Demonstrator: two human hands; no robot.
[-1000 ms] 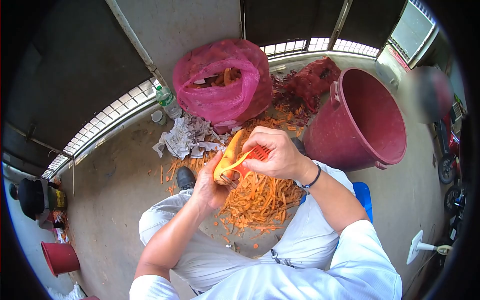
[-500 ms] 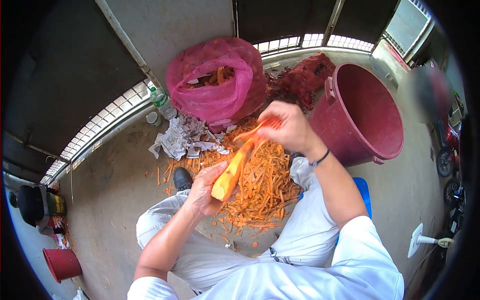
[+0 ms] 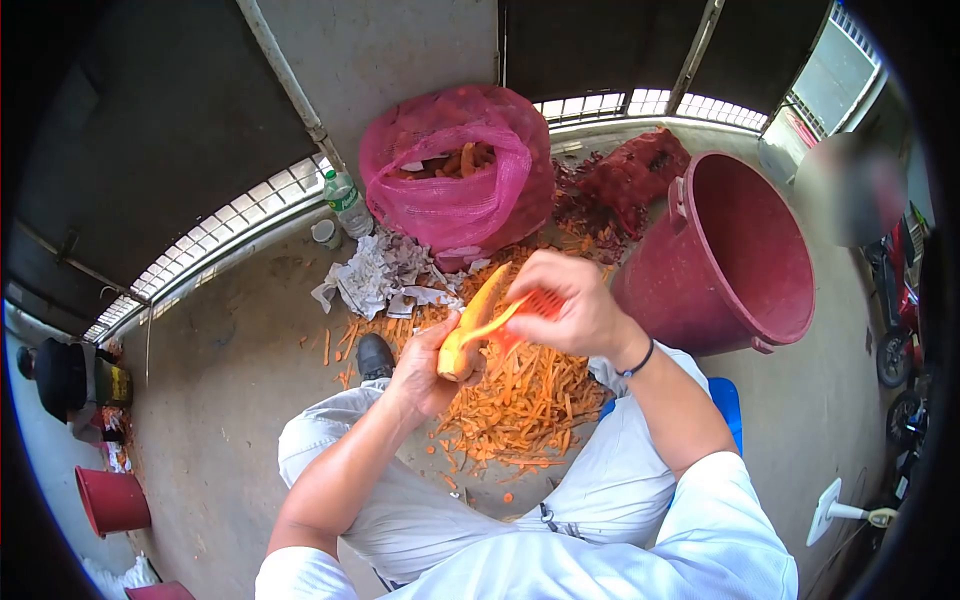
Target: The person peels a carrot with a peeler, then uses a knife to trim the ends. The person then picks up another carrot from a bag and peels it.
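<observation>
A carrot [image 3: 488, 297] lies slanted in my left hand [image 3: 424, 372], its thick end toward me and its tip pointing away. The fingers of that hand are wrapped round its lower part. My right hand [image 3: 578, 308] is closed on an orange peeler [image 3: 541, 303], partly covered by the fingers. The peeler's head meets the carrot near its thick end. Below both hands a heap of carrot peelings [image 3: 525, 410] covers the floor between my legs.
Beyond the heap stands a pink mesh sack [image 3: 440, 205] of carrots. A large dark red bin [image 3: 690, 265] is at the right, with a red net sack [image 3: 640, 180] behind it. Crumpled paper [image 3: 375, 278], a plastic bottle [image 3: 347, 205] and a cup [image 3: 326, 233] are at the left.
My right hand has brought the peeler down from the carrot's far end to near its thick end. The carrot now points more steeply away. The view has shifted slightly left.
</observation>
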